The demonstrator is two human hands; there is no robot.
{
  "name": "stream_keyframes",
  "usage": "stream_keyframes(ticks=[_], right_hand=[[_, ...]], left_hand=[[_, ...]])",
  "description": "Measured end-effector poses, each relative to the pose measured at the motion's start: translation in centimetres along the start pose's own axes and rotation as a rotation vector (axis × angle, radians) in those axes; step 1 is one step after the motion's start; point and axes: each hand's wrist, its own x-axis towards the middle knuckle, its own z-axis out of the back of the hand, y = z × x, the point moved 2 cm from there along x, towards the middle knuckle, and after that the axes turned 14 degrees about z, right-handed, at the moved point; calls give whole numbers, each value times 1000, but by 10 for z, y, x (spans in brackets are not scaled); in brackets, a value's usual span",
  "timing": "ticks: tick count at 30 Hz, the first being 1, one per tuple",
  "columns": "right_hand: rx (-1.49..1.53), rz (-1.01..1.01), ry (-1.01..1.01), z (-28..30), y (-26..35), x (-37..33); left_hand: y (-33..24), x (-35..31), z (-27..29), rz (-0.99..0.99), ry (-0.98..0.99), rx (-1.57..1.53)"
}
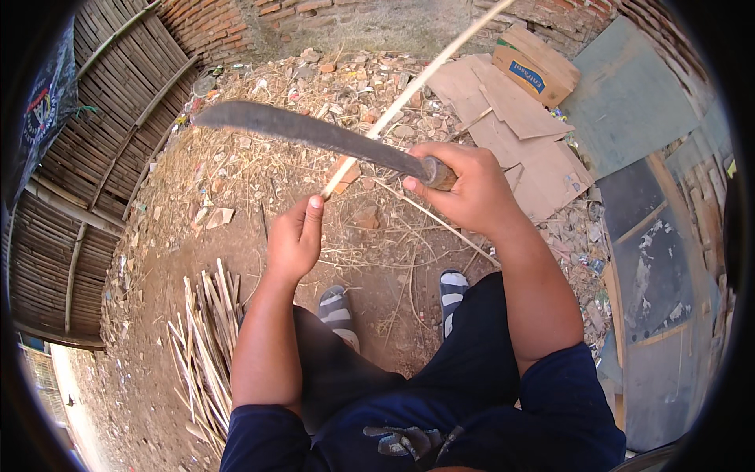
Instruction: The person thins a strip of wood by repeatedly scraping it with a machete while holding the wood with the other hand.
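Note:
My right hand (464,181) grips the wooden handle of a machete (314,135), its dark, curved blade reaching out to the left. A long, pale bamboo strip (417,83) slants from my left hand (294,236) up to the top edge of the view. Pinched between thumb and fingers, its lower end sits in that left hand. The blade crosses the strip partway along; whether the edge is cutting into it I cannot tell. Beside my left forearm, a bundle of split bamboo strips (206,338) lies on the ground.
Rubble and straw-like shavings (236,173) cover the ground ahead. Flattened cardboard (515,141) and a cardboard box (536,64) lie at the far right, near grey boards (629,94). A woven bamboo wall (110,118) stands left, a brick wall (208,23) behind. My sandalled feet (338,311) are below.

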Motion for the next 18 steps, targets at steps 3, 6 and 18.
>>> stream_keyframes(ticks=[3,6,18], right_hand=[[-148,-37,112,-6,-7,-3],[-239,-80,127,-6,-17,-5],[-299,-52,19,5,-27,-6]], left_hand=[[2,1,2,-2,-32,-47],[2,1,7,-3,-67,-36],[-18,-7,23,-84,-191,147]])
